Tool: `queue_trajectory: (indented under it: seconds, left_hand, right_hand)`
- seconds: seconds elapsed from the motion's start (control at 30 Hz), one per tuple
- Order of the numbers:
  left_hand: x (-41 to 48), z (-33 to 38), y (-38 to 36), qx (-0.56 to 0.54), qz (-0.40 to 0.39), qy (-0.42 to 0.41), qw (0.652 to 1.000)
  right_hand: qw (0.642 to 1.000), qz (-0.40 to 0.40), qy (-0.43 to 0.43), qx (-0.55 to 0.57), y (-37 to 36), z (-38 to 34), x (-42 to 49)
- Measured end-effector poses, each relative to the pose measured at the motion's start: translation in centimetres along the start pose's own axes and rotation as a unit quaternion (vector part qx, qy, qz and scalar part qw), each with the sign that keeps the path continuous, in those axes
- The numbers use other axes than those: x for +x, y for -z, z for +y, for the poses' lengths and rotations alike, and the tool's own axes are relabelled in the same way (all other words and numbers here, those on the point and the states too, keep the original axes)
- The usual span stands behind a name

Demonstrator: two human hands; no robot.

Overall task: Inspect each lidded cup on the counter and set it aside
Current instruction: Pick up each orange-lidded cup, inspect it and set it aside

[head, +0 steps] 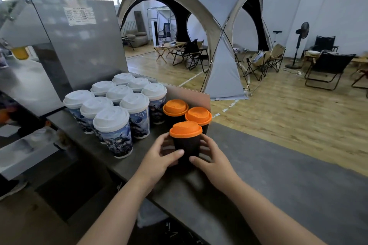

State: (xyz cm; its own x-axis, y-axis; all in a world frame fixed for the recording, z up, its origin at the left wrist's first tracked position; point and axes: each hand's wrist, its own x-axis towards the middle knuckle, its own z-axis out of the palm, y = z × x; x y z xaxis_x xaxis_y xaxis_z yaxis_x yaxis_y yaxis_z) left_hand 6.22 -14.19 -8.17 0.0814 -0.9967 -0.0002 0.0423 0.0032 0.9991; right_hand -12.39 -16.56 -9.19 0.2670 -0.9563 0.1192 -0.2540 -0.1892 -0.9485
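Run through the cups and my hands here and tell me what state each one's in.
Nearest orange-lidded cup: lid on, upright, gripped by both hands.
Two rear orange-lidded cups: lids on, upright, untouched.
White-lidded cups: lids on, upright, clustered, untouched.
Left hand: curled round the nearest cup.
Right hand: curled round the same cup.

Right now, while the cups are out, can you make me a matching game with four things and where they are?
Things
1. nearest orange-lidded cup
2. white-lidded cups
3. tent
4. fan

Places
A. standing on the wooden floor, right of the tent
B. gripped between the left hand and the right hand
C. bunched together at the left of the counter
D. big and grey, in the middle of the room

Pairs: 1-B, 2-C, 3-D, 4-A
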Motion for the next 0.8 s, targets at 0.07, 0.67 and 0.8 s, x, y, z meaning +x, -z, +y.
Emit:
queue_trajectory:
  seconds: [0.07,0.67,0.8]
  left_hand:
    - [-1.2,0.5,-1.9,-0.041,-0.080,0.028,0.996]
    - [-4.2,-2.8,-16.4,0.021,-0.215,-0.051,0.975]
    - [-4.6,-2.4,-16.6,-0.007,-0.220,-0.026,0.975]
  right_hand:
    - [1.000,0.010,0.007,0.027,2.7,0.3,-2.1]
    - [0.982,0.182,0.024,-0.033,14.8,4.5,-16.5]
    - [0.980,0.195,0.024,-0.017,14.9,4.3,-16.6]
